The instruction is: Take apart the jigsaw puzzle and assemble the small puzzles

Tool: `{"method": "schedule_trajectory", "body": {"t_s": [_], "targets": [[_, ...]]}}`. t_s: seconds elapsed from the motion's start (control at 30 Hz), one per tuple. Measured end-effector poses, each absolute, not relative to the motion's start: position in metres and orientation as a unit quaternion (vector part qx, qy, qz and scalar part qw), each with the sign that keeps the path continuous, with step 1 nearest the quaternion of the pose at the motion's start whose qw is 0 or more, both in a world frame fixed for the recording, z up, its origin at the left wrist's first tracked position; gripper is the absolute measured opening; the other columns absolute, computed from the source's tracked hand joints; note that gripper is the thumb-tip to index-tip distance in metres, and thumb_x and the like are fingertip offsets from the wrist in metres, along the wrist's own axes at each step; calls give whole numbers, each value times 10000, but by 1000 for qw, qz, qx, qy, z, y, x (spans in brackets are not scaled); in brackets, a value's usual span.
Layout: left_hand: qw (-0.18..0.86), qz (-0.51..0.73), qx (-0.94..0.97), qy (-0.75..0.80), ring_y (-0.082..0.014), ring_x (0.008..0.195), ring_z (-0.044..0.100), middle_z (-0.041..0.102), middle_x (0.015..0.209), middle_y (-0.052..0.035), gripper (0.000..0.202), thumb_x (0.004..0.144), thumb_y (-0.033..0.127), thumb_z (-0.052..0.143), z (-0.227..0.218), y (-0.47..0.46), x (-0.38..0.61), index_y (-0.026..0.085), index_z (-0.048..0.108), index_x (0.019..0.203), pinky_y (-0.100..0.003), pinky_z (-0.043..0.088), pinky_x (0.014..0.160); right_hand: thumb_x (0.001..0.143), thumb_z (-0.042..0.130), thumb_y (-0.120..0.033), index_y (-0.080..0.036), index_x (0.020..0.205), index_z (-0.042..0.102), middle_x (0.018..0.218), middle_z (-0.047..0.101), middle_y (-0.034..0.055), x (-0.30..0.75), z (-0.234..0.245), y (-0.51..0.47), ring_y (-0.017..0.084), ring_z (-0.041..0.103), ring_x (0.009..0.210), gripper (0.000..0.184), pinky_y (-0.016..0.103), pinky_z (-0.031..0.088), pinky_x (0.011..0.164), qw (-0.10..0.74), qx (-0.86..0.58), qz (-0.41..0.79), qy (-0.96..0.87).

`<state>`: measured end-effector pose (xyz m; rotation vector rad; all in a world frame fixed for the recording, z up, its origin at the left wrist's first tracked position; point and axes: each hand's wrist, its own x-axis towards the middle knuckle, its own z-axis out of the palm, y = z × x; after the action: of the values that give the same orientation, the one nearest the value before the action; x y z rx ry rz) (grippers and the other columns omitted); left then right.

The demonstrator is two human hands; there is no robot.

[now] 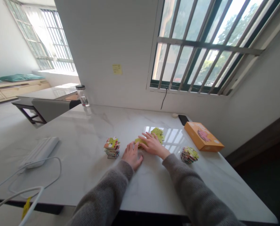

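My left hand (132, 155) lies flat on the white marble table (88, 163), fingers stretched toward a small yellow-green patch of joined puzzle pieces (140, 141). My right hand (153, 145) rests over that same patch, fingers spread and pressing down on it. A second yellow-green cluster of pieces (158, 133) lies just beyond the right fingertips. A stack of loose puzzle pieces (112, 147) stands left of my left hand. Another pile of pieces (189, 154) sits to the right of my right wrist.
An orange puzzle box (203, 136) lies at the right, with a black phone (183, 119) behind it. A clear bottle (83, 96) stands at the back left. A white power strip (40, 151) with white cables (24, 188) occupies the near left.
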<state>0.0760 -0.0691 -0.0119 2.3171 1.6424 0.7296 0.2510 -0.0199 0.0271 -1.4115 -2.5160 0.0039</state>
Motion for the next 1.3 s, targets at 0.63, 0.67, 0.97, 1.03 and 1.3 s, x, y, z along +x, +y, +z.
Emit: {"method": "schedule_trajectory", "body": {"t_s": [0.63,0.67,0.97,1.03,1.3], "targets": [[88,236,793,555,-300,1146,492,544,1225,-94,540,737,515,684,-6,-60,74,237,549,1180,-429,390,989,928,452,-463,-198,1257,557,1173,539,181,291,9,2,338,506,1132,435,467,403,927,182,-735,17,-653],[84,234,792,557,-300,1131,496,550,1207,-91,543,725,530,692,-6,-59,75,238,554,1161,-427,391,978,930,452,-451,-190,1253,554,1160,540,182,290,9,-1,336,511,1124,428,463,404,924,183,-737,15,-651],[79,241,803,539,-343,1181,441,490,1258,-124,904,595,648,741,-14,-54,93,239,435,1341,-468,341,1056,958,394,-427,-204,1343,495,1170,546,165,289,-4,-27,328,532,1122,457,458,417,948,244,-717,48,-652],[93,240,809,529,-343,1214,421,464,1264,-137,894,606,637,739,-15,-52,97,206,442,1331,-458,337,1083,956,392,-399,-181,1378,460,1214,531,173,288,-10,-29,321,516,1159,479,448,407,990,263,-705,58,-655],[113,270,833,470,-306,1213,442,454,1269,-136,649,728,435,710,-15,-35,104,181,470,1274,-451,369,1095,944,369,-303,-140,1443,368,1421,398,176,290,-17,-35,287,342,1365,524,453,297,1143,320,-648,70,-687]]}}
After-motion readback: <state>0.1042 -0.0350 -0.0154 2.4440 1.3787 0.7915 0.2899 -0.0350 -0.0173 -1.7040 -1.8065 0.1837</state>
